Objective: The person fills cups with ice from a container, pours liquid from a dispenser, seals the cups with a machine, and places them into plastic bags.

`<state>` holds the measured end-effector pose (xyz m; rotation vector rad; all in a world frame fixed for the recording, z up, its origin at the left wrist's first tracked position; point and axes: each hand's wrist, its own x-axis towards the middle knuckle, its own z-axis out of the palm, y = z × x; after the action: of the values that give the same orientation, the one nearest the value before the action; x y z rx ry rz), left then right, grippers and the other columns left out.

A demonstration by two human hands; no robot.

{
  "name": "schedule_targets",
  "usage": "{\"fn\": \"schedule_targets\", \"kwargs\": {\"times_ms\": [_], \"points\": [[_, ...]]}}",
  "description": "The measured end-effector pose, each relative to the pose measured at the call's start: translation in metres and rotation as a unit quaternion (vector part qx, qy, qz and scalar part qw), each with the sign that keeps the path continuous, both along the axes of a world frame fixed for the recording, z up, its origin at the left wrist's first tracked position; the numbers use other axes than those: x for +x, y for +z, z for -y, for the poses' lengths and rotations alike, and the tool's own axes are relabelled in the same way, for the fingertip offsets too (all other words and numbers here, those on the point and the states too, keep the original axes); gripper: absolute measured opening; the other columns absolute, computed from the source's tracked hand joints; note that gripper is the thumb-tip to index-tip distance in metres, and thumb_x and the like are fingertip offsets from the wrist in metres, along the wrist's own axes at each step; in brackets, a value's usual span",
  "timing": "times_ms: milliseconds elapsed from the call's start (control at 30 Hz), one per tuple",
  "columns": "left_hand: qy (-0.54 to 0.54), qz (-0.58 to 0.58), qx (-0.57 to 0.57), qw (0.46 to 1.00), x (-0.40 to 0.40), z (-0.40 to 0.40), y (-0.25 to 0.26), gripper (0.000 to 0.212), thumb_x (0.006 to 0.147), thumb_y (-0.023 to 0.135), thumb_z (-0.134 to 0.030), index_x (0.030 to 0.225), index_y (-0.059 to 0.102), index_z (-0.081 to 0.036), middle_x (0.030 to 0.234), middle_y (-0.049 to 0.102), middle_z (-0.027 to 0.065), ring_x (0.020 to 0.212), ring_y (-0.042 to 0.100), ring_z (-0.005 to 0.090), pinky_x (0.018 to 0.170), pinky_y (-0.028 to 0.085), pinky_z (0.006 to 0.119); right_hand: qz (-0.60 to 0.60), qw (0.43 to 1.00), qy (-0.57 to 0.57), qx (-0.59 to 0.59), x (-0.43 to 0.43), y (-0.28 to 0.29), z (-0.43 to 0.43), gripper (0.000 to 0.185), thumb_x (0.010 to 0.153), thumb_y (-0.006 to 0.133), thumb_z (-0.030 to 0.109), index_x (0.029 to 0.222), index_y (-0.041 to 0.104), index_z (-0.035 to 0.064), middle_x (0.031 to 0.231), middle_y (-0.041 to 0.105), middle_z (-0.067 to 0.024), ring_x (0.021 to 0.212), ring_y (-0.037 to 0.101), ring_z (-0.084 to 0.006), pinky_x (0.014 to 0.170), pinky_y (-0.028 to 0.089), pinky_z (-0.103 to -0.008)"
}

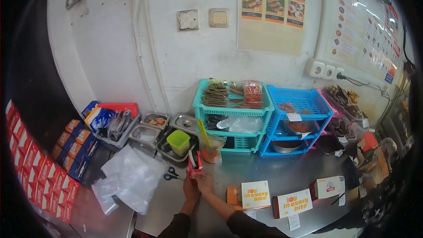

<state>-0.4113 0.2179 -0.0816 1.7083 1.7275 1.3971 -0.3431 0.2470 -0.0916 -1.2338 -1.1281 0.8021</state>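
Note:
Both my hands meet at a red tape dispenser (195,164) above the steel counter. My left hand (191,191) grips it from the left and below. Fingers of my right hand (205,183) close on its near end; the exact finger contact is hard to make out. Left of my hands lie dark-handled scissors (171,174) beside a pile of clear plastic bags (132,172). Just beyond the dispenser, a green-lidded container (178,141) sits in a dark tray. A clear plastic bag of orange food (212,152), with a yellow-green utensil (204,134), stands next to it.
Printed food boxes (256,194), some with paper slips, stand at right. Turquoise (234,110) and blue tiered racks (297,105) line the wall. Steel pans (143,135) and a grey bin (122,138) are at back left. Stacked red-and-white boxes (43,175) fill the far left.

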Motion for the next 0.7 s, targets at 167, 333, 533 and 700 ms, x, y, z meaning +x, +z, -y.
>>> {"fn": "schedule_targets", "kwargs": {"times_ms": [167,333,533,700], "points": [[-0.064,0.269,0.025,0.961,-0.016,0.017,0.033,0.065,0.080,0.063,-0.013,0.137,0.034,-0.001,0.107,0.059,0.0206,0.100,0.057,0.0359,0.083,0.046,0.041,-0.111,0.970,0.068,-0.206,0.001,0.019,0.056,0.017,0.082,0.065,0.015,0.082,0.069,-0.0009,0.073,0.067,-0.0063,0.065,0.062,-0.0146,0.061,0.049,-0.0300],[-0.105,-0.221,0.066,0.967,-0.014,0.031,0.070,0.032,0.080,0.057,-0.009,0.110,0.059,0.000,0.108,0.060,0.0178,0.103,0.056,0.0362,0.085,0.044,0.043,0.366,0.913,0.041,-0.173,0.022,0.039,0.036,0.020,0.083,0.053,0.018,0.081,0.067,0.0047,0.077,0.067,-0.0161,0.068,0.065,-0.0337,0.062,0.050,-0.0434],[-0.216,-0.045,0.010,0.975,-0.031,0.050,0.106,0.037,0.090,0.058,-0.029,0.109,0.057,0.003,0.111,0.057,0.0216,0.101,0.054,0.0386,0.087,0.042,0.049,0.200,0.979,0.017,-0.037,-0.015,0.093,0.044,0.016,0.079,0.060,0.021,0.076,0.063,0.0062,0.072,0.063,-0.0152,0.075,0.063,-0.0323,0.065,0.050,-0.0418],[-0.163,-0.116,0.091,0.976,0.001,0.061,0.125,0.043,0.080,0.068,-0.037,0.114,0.062,-0.013,0.110,0.063,0.0153,0.103,0.057,0.0302,0.094,0.039,0.056,0.114,0.992,-0.004,0.054,0.017,0.139,0.039,0.016,0.077,0.061,0.021,0.075,0.064,0.0056,0.071,0.063,-0.0148,0.070,0.063,-0.0316,0.062,0.049,-0.0419]]}}
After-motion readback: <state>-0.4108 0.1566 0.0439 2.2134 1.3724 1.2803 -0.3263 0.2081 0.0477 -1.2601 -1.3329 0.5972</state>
